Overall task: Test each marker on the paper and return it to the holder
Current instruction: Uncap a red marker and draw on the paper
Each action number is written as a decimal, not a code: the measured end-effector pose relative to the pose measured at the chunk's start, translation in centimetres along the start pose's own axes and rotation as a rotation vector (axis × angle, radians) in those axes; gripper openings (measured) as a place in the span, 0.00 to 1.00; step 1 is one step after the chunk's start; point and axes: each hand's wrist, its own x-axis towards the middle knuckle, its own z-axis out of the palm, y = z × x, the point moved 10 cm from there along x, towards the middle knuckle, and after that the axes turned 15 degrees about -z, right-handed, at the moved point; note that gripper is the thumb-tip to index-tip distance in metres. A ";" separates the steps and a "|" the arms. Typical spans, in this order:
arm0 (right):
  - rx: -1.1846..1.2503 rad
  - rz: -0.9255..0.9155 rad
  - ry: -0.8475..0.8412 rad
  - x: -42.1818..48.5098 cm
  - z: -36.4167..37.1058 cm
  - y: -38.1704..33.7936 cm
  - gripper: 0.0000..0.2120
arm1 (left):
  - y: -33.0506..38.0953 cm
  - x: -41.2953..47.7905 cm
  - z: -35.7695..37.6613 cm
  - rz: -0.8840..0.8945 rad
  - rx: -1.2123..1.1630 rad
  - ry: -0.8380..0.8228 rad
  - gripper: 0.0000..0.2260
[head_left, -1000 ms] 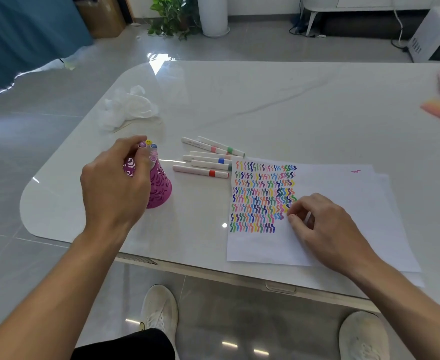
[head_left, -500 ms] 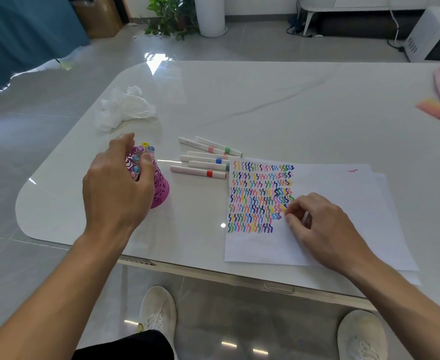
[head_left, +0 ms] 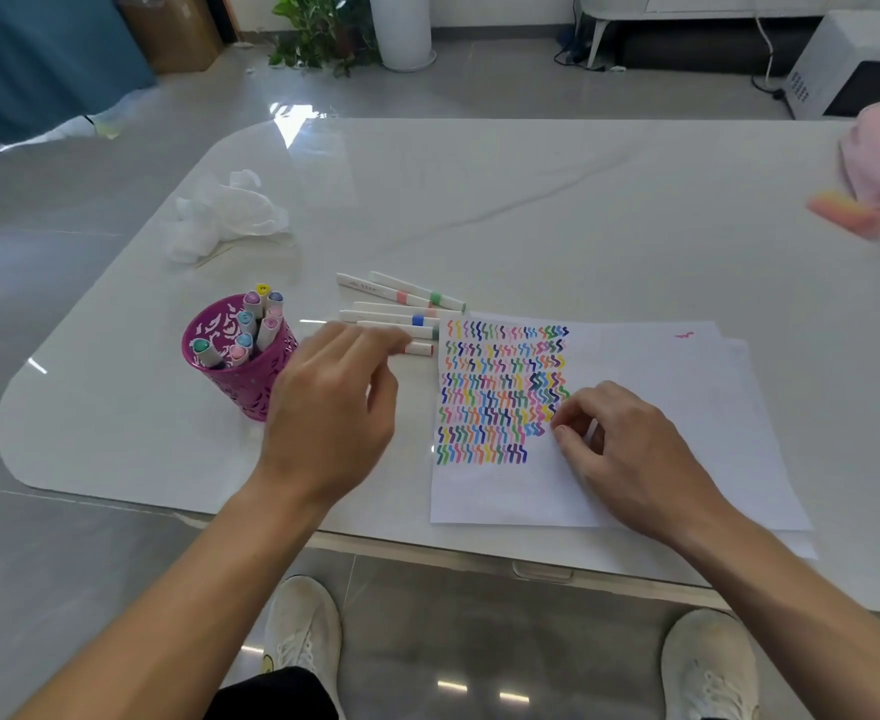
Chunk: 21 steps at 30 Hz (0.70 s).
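A glossy white table (head_left: 531,189) with rounded corners stands on grey polished floor tiles (head_left: 64,226) that mirror bright light. Beyond it are a leafy potted plant (head_left: 318,28), a cardboard box (head_left: 178,28) and a white appliance (head_left: 853,65).

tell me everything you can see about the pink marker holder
The holder is a magenta cup, its wall pierced with a cut-out pattern. It stands upright on the white table, left of the loose markers, filled with capped markers, caps up. The left hand overlaps its right edge; contact cannot be told.
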 end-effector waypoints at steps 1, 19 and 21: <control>0.000 0.000 0.002 0.0 0.0 0.0 0.03 | -0.1 -0.1 0.9 -0.026 -0.009 -0.039 0.10; 0.034 -0.025 0.075 -0.8 -1.1 0.1 0.04 | -1.8 0.8 9.0 -0.230 0.143 -0.290 0.18; 0.023 -0.024 0.069 -0.8 -1.1 0.3 0.04 | -1.8 0.8 9.1 -0.233 0.166 -0.293 0.17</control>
